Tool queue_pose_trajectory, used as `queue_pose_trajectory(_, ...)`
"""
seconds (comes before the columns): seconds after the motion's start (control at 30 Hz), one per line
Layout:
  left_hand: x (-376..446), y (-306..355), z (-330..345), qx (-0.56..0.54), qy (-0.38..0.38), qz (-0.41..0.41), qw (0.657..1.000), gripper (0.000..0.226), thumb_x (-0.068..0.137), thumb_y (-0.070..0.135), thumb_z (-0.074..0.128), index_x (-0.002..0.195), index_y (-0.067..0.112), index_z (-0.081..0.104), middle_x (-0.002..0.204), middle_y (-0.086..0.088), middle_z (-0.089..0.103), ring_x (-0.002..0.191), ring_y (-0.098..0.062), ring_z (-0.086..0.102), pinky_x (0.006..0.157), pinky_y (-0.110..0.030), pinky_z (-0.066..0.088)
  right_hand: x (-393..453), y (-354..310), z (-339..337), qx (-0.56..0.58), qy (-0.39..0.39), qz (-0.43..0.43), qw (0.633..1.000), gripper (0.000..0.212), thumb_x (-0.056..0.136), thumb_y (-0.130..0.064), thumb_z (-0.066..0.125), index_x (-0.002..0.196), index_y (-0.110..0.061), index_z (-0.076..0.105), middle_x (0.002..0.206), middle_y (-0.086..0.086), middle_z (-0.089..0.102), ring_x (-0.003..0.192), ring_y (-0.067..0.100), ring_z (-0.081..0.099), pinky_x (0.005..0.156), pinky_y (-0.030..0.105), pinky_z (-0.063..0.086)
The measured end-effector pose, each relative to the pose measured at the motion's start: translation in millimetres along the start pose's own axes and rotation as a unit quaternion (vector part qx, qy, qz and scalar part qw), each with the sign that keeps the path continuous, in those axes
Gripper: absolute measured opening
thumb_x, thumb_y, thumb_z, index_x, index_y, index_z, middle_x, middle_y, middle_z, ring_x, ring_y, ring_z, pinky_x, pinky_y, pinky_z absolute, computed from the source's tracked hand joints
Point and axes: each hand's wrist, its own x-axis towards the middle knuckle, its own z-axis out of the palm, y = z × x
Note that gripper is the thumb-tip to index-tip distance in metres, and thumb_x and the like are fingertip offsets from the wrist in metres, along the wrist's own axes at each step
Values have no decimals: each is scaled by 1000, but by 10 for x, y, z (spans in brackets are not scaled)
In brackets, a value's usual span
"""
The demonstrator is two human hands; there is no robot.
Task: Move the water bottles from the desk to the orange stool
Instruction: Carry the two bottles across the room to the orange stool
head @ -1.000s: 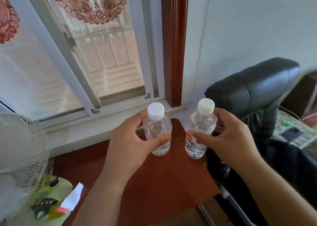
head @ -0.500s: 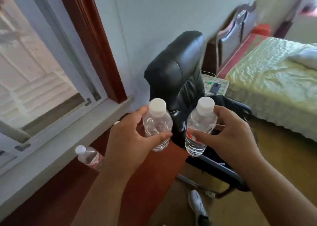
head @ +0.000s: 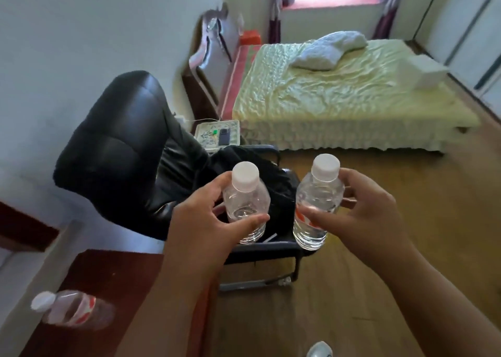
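Over wood flooring (head: 379, 248), each hand grips a ribbed clear plastic bottle, white-capped.

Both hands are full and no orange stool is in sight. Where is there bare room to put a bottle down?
Bare wood floor between chair and bed, and desk beside the lying bottle. The chair seat is crowded with black cloth.

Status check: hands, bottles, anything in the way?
Left hand grips one bottle, right hand another. Third bottle on desk. Black chair ahead; stool not in view.
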Motion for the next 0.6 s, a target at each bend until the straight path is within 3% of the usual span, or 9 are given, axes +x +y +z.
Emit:
queue_pose_trajectory(0.1,195,207,381,-17,-39,31,999,75,61,35,98,129,39,66,116,21,72,106,0,69,94,-30,58,-18,201,-345,-4,44,24,999,67,61,-58,89,119,-37,63,110,-17,67,94,-2,65,80,28,57)
queue_pose_trajectory(0.27,382,607,951,-45,-108,82,990,75,63,34,97,131,37,66,118,19,72,110,-3,68,98,-32,55,-61,513,-905,1,104,68,992,65,63,-55,90,119,-40,61,110,-19,66,95,-6,63,79,20,54)
queue_pose_trajectory(0.47,515,977,1529,-53,-169,127,976,76,62,38,96,132,35,65,116,21,72,108,1,68,97,-24,54,-12,833,-1380,-6,161,107,981,79,59,-55,90,129,-34,59,113,-18,66,93,-16,58,66,1,44)
queue_pose_trajectory(0.6,607,1125,1882,-54,-199,136,969,81,58,44,97,132,38,64,116,22,71,108,3,67,98,-25,54,-74,1000,-1638,-5,187,138,973,77,60,-53,91,129,-37,59,112,-19,67,95,-16,58,67,-1,43)
